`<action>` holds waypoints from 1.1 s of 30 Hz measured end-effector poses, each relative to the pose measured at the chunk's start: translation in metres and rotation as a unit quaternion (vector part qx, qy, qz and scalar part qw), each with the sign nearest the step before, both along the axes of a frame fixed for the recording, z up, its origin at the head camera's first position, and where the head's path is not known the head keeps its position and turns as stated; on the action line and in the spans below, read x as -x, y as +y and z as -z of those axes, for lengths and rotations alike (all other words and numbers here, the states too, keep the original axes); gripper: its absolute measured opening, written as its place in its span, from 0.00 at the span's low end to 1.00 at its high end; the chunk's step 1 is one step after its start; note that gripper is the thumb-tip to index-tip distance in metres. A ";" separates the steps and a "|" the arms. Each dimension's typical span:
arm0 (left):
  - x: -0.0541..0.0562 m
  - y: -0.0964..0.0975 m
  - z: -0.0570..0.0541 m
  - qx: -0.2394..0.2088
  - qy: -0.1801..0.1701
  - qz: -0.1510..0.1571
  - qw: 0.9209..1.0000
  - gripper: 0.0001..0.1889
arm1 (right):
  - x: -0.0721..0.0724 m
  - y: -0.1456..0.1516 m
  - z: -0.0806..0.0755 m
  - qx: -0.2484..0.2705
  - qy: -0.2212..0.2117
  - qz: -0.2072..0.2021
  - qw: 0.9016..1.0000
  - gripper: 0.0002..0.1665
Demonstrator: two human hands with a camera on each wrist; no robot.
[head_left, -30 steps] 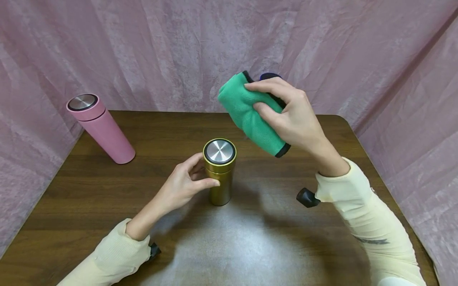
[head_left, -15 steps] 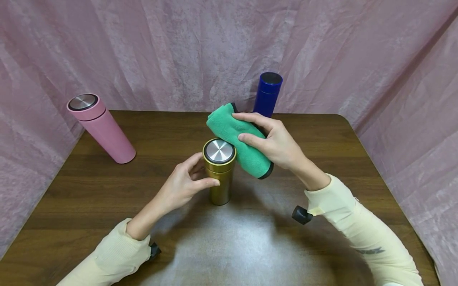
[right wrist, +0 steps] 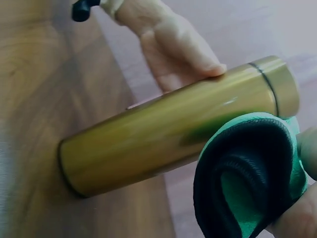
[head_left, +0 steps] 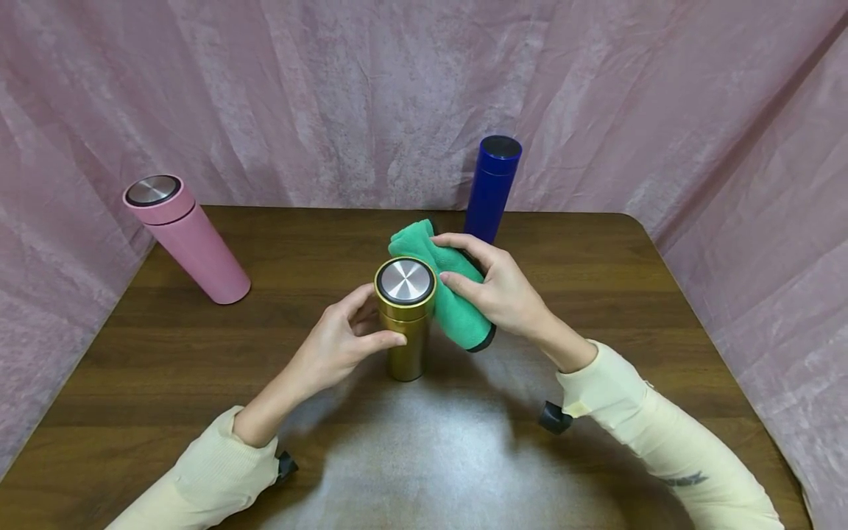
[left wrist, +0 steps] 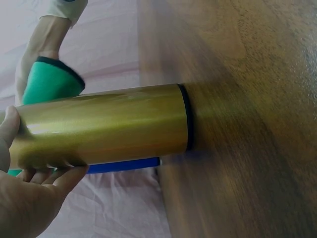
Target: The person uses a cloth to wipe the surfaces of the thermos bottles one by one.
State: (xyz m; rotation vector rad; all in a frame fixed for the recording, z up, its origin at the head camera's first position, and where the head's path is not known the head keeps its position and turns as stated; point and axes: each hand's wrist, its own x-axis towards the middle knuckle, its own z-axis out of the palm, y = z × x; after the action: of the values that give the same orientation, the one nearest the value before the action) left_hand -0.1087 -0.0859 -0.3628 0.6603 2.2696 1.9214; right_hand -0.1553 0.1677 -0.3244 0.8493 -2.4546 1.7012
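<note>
Hanging behind and along the sides, a pink curtain (head_left: 344, 103) encloses a brown wooden surface (head_left: 146, 383), with cream sleeves (head_left: 662, 427) reaching over it from the near edge. Toward the far left stands a pink bottle (head_left: 195, 243), while a gold bottle (head_left: 409, 350) stands upright near the middle, in front of the person. Farther back, to the right, is a blue bottle (head_left: 492, 188) (its base is hidden behind the right hand (head_left: 506, 291) in the head view). Just beside the gold bottle's right side, near its top, is a folded green cloth (head_left: 467, 320) edged in black; whether the two touch is hard to tell. That right hand pinches the cloth between thumb and fingers (head_left: 464, 241). The left hand (head_left: 334, 346) grips the gold bottle, thumb across its front and fingers around the back. A shiny metal disc (head_left: 405, 281) tops that bottle, and a small black piece (head_left: 555, 417) juts below the right cuff.
</note>
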 end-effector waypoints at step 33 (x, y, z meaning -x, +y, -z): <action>0.001 0.000 0.001 0.003 0.002 -0.004 1.000 0.33 | -0.011 -0.006 0.088 -0.130 -0.055 0.031 0.990 0.25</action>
State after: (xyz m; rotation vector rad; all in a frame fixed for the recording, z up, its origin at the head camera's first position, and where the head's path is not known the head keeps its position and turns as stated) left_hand -0.1094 -0.0855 -0.3642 0.6568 2.2828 1.9186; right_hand -0.1441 0.1617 -0.4125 0.7075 -2.7880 1.4679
